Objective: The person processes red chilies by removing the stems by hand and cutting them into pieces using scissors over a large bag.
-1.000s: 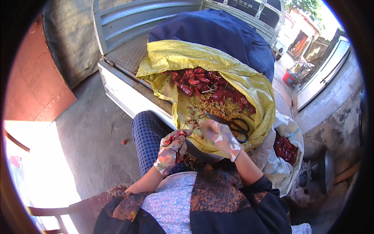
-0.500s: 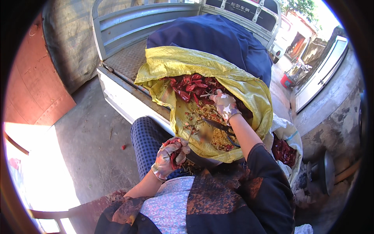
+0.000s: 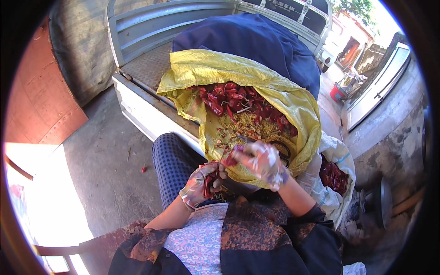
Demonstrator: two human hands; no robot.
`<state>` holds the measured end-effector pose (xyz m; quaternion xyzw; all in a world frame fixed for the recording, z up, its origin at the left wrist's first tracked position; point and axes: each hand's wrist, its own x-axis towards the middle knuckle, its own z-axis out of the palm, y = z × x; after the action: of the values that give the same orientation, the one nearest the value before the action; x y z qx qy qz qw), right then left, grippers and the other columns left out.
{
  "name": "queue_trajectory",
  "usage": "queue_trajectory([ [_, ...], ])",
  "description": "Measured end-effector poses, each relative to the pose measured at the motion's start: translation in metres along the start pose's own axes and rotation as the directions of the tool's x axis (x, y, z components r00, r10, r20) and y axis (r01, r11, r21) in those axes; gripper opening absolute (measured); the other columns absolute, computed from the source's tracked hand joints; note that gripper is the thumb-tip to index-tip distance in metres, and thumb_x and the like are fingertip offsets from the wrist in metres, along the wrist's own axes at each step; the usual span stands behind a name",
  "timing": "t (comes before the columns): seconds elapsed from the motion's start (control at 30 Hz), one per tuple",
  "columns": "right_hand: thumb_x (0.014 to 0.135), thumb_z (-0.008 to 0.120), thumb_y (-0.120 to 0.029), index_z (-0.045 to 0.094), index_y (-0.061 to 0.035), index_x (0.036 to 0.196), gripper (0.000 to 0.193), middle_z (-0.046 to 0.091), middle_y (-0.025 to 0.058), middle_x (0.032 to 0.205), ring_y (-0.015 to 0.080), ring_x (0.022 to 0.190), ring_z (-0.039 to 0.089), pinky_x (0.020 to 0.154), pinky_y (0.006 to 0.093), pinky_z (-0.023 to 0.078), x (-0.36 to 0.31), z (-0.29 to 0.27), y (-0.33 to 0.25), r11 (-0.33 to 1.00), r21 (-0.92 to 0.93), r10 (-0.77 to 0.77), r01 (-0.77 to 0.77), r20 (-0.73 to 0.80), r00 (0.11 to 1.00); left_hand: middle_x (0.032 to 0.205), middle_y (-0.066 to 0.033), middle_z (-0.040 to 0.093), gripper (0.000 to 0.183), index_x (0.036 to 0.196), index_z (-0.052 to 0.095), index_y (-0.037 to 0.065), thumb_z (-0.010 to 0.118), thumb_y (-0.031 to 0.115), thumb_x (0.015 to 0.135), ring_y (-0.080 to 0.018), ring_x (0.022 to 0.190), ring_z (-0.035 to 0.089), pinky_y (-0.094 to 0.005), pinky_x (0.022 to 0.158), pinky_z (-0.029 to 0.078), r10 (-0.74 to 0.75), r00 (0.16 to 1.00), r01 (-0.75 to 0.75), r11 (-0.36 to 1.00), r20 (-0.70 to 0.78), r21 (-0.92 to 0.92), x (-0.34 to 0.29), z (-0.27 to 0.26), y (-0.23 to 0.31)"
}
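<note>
Over the yellow sack [image 3: 293, 105], trimming dried red chillies [image 3: 238, 103].
My left hand [image 3: 201, 183] grips chillies; my right hand [image 3: 261, 161] holds one with scissors [image 3: 279, 149]; next, I judge, a clean snip.

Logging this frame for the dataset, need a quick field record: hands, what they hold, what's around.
left hand: gloved, fingers closed on a bunch of red dried chillies, above the lap
right hand: gloved, holds scissors and one red chilli
yellow sack: open on the truck bed edge, holds a heap of chillies, seeds and stem bits
white bag: right of the person, more dark red chillies inside
truck bed: grey metal, dark blue cloth bundle behind the sack
</note>
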<state>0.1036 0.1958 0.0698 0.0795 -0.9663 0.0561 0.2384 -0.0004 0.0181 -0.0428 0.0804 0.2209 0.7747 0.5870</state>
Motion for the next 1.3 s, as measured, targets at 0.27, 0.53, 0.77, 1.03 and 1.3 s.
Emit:
queue_trajectory([
  [0.27,0.074,0.069,-0.016,0.068,-0.0208,0.102,0.028,0.064,0.0037,0.087,0.0228,0.077,0.062,0.061,0.0347,0.052,-0.013,0.018,-0.045,0.987,-0.010,-0.163,0.163,0.024,0.986,0.085,-0.0059,0.064,0.028,0.112,0.057,0.004,0.054,0.022,0.092,-0.0108,0.059,0.058,-0.0198,0.041,0.040,-0.039,0.997,0.042,0.998,0.066,-0.050,-0.003,-0.002,0.003],
  [0.53,0.072,0.067,-0.018,0.064,-0.0149,0.106,0.034,0.060,0.0030,0.104,0.0249,0.084,0.060,0.065,0.0358,0.049,-0.015,0.016,-0.060,0.986,-0.009,-0.163,0.164,0.075,0.984,0.099,-0.0111,0.065,0.031,0.115,0.055,0.000,0.052,0.024,0.095,-0.0196,0.083,0.065,-0.0284,0.068,0.055,0.045,0.999,-0.046,0.999,0.028,0.010,-0.001,0.004,0.004],
  [0.77,0.074,0.067,-0.016,0.065,-0.0124,0.093,0.020,0.062,0.0054,0.098,0.0231,0.080,0.061,0.066,0.0352,0.049,-0.018,0.025,-0.055,0.965,0.257,0.012,-0.042,0.117,0.993,0.096,-0.0092,0.065,0.022,0.108,0.059,0.000,0.054,0.015,0.093,-0.0181,0.087,0.065,-0.0292,0.073,0.055,0.096,0.995,-0.098,0.984,0.021,0.152,-0.011,0.029,0.011],
  [1.03,0.085,0.064,-0.013,0.062,0.0018,0.100,0.021,0.065,0.0092,0.094,0.0118,0.085,0.058,0.076,0.0262,0.047,-0.005,0.009,-0.046,0.178,0.827,0.524,-0.533,0.379,0.763,0.092,-0.0052,0.063,0.024,0.108,0.058,0.001,0.058,0.015,0.088,-0.0131,0.080,0.061,-0.0255,0.069,0.051,0.092,0.995,-0.100,0.969,0.045,0.228,-0.011,0.020,0.007],
  [1.3,0.080,0.065,-0.002,0.065,0.0004,0.097,0.018,0.062,0.0061,0.088,0.0150,0.083,0.060,0.074,0.0252,0.047,-0.009,0.017,-0.045,0.489,0.761,0.476,-0.427,0.177,0.861,0.094,-0.0054,0.065,0.025,0.107,0.058,0.000,0.058,0.015,0.086,-0.0121,0.079,0.062,-0.0238,0.066,0.050,0.111,0.989,-0.138,0.925,0.097,0.355,-0.015,0.031,0.009],
])
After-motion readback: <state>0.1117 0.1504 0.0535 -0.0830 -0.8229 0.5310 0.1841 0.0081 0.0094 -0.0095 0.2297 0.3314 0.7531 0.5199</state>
